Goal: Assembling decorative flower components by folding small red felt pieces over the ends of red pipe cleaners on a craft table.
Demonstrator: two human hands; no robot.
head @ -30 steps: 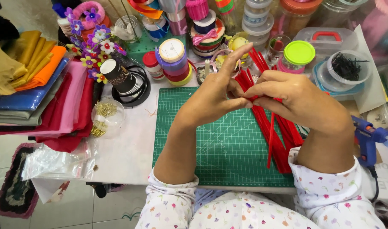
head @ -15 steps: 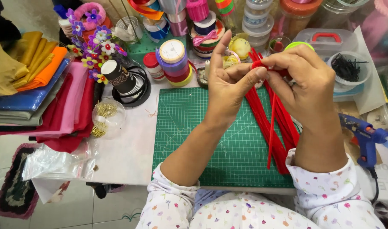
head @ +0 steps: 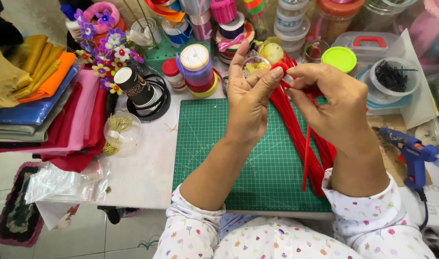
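Middle of the frame, both hands pinch one red pipe cleaner (head: 306, 158): left hand (head: 248, 98) and right hand (head: 332, 103) fingers closed on its curled top end. Looks mid-bend; next probably needs a tighter twist above the green mat (head: 205, 158).

At the left edge of the frame my folded fabrics (head: 37, 105) lie stacked (yellow, orange, blue, pink, red). Paper flowers (head: 104, 52) stand at upper left, ribbon spools (head: 196, 69) at top centre. A blue glue gun (head: 411, 151) rests at right, below a lime-lidded jar (head: 339, 58).
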